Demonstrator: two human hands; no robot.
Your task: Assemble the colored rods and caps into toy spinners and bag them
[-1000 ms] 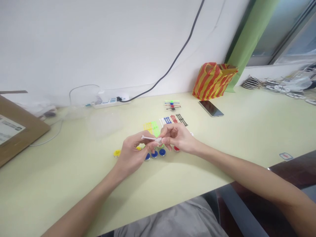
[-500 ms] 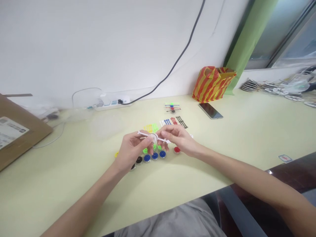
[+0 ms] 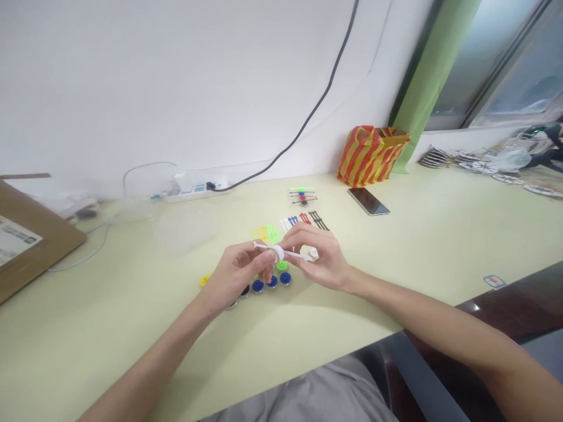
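"Head view, middle of the frame: is that white arrow (image 3: 295,254) lying on the bench (image 3: 132,281)?"

"No, it's held up over it, between the two hands, with a white disc (image 3: 278,252) at its middle. The left hand (image 3: 235,272) has its fingers pinching that disc, thumb toward us."

"And the long axis?"

"Across the frame, dipping slightly to the right, so its pointed end reaches into the curl of the right hand (image 3: 329,264)."

"Which hand is nearer the disc?"

"The left, touching it. The right fingers bend round the other half, close by; whether they pinch anything, I can't tell."

"And below?"

"Blue discs (image 3: 271,282) sit lower in the frame; black arrows (image 3: 319,221) lie beyond, just above the right hand."
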